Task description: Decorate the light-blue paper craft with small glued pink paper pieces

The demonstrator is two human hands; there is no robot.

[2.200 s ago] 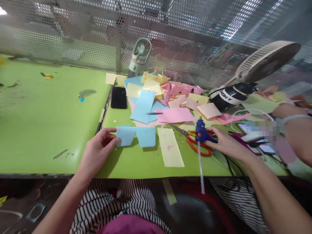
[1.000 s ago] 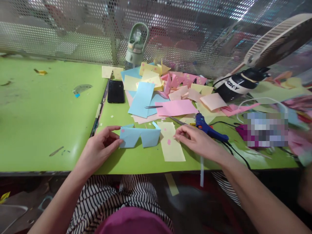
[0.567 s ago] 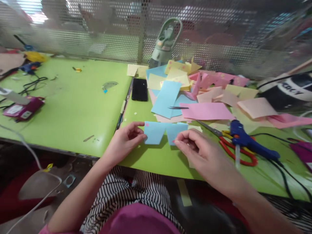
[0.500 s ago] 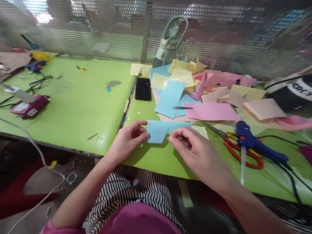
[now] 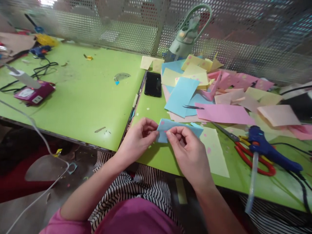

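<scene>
Both hands hold a folded light-blue paper piece (image 5: 168, 127) with small pink dots, just above the green table (image 5: 80, 97) near its front edge. My left hand (image 5: 137, 139) pinches the paper's left end between thumb and fingers. My right hand (image 5: 188, 152) pinches the middle of it, fingers curled. A pale yellow paper strip (image 5: 215, 151) lies flat just right of my right hand.
A blue glue gun (image 5: 265, 149) lies on red-handled scissors (image 5: 253, 159) at the right. A heap of coloured paper sheets (image 5: 212, 94), tweezers (image 5: 193, 107), a black phone (image 5: 153, 84) and a green bottle (image 5: 186, 39) stand behind. A magenta box (image 5: 34, 93) and cables lie far left. Mesh screen at the back.
My right hand left the glue gun, came left to the blue paper and now pinches it. The paper has been drawn together and lifted. The view swung left.
</scene>
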